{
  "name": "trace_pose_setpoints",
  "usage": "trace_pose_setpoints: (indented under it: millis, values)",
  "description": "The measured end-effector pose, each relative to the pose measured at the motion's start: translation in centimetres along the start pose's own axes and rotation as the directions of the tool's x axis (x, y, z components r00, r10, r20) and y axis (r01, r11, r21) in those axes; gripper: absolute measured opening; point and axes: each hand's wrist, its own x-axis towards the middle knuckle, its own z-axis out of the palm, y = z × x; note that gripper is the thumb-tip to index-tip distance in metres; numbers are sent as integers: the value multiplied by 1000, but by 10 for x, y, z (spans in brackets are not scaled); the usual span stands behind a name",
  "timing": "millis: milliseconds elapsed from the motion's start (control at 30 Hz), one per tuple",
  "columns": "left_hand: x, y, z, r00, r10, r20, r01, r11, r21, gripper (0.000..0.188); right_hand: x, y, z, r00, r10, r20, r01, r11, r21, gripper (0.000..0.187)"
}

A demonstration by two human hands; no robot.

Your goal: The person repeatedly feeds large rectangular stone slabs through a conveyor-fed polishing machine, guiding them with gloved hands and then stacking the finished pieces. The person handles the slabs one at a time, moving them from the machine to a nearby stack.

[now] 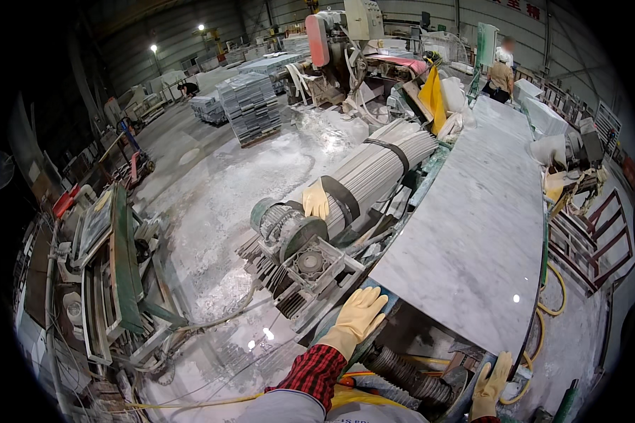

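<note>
A long grey-veined stone slab (466, 218) lies flat in front of me, stretching away to the far right. My left hand (360, 321), in a cream rubber glove, rests with fingers stretched out on the frame by the slab's near left corner. At the slab's near right corner, my right hand (492, 384) lies gloved on the rounded metal frame end (468, 392), its fingers straight. Neither hand holds anything. Between them, a ribbed dark hose (409, 374) shows below the slab's near edge.
Left of the slab stands an electric motor (289, 222) with a spare glove (316, 199) on it, beside bundled pale strips (381, 166). A yellow hose (559, 289) loops at right. Stacked slabs (249, 106) and a person (501, 74) are farther off. A metal rack (120, 268) stands left.
</note>
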Motion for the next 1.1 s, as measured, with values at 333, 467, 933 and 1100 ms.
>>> trace_pose_setpoints:
  millis: [333,467,933,1100]
  values:
    - [-5,1,-5,1000,-20,11,20,1000,2,46,-3,-3,2,1000,6,-20,-6,1000,14,59]
    - [-6,2,-3,1000,-23,16,23,1000,10,46,-5,-4,0,999,-2,-41,3,1000,14,59]
    - [-12,1,-6,1000,-1,-21,1,1000,-2,45,-11,2,8,999,-21,-40,20,999,-29,60]
    - [-13,2,-7,1000,-11,-5,11,1000,-1,45,-13,4,6,999,-27,-29,26,1000,-12,60]
